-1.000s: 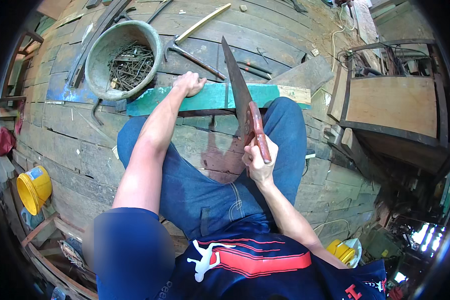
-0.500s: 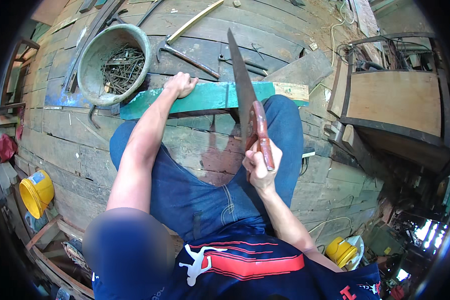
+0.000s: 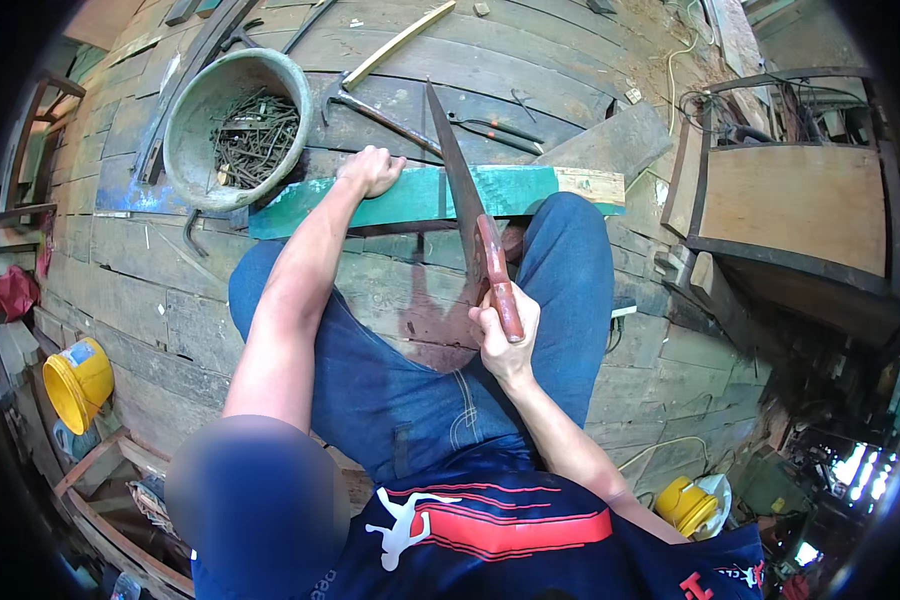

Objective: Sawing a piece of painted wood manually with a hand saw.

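My left hand [image 3: 368, 172] grips the top edge of a green-painted board [image 3: 510, 190] lying across in front of me, its right end bare pale wood. My right hand [image 3: 507, 335] holds a handsaw [image 3: 456, 163] by its reddish wooden handle, with the long dark blade pointing away from me across the board. Beyond the board lie a hammer [image 3: 380, 112], pliers with dark handles [image 3: 500, 134] and a pale wooden stick [image 3: 400, 42]. Left of my left hand stands a grey bucket [image 3: 183, 120] holding many rusty nails [image 3: 258, 140].
My bent knees flank the plank floor [image 3: 170, 320]. A wooden box-like frame [image 3: 790, 205] with tangled cords stands at the right. A yellow bucket [image 3: 70, 390] and red cloth [image 3: 12, 293] are at the left; another yellow bucket [image 3: 682, 505] sits lower right.
The saw has shifted leftward since the half-second-earlier frame, with its tip now further left and my right hand slightly left too. My left hand keeps its hold on the board.
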Available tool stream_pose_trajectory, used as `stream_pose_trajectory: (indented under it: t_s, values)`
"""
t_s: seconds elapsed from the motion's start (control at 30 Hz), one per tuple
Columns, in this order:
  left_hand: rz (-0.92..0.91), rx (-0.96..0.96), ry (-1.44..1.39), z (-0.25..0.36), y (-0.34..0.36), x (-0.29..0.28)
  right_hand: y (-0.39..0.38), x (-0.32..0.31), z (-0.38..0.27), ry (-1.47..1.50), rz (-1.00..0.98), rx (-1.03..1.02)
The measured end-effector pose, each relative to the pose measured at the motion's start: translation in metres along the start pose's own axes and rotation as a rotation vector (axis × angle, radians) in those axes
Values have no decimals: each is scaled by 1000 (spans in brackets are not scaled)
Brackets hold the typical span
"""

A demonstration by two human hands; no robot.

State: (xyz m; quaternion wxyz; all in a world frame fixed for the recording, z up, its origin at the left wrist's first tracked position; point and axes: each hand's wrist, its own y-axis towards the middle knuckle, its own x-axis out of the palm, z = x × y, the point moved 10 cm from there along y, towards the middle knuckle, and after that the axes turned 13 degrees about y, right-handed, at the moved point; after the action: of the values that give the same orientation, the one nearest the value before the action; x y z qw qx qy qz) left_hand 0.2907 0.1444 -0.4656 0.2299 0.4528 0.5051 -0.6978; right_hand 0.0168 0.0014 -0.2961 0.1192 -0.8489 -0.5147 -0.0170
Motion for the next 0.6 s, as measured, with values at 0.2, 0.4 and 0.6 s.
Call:
stream_pose_trajectory:
  t_s: [0.2, 0.4, 0.6]
  values:
    - [-1, 12, -16, -1, -2, -1, 1, 11, -1, -133, -4, -162]
    - [58, 29, -45, 0, -2, 0, 35, 34, 4, -242, 20, -128]
    - [23, 58, -52, 3, 1, 0, 6, 23, -5, -205, -8, -219]
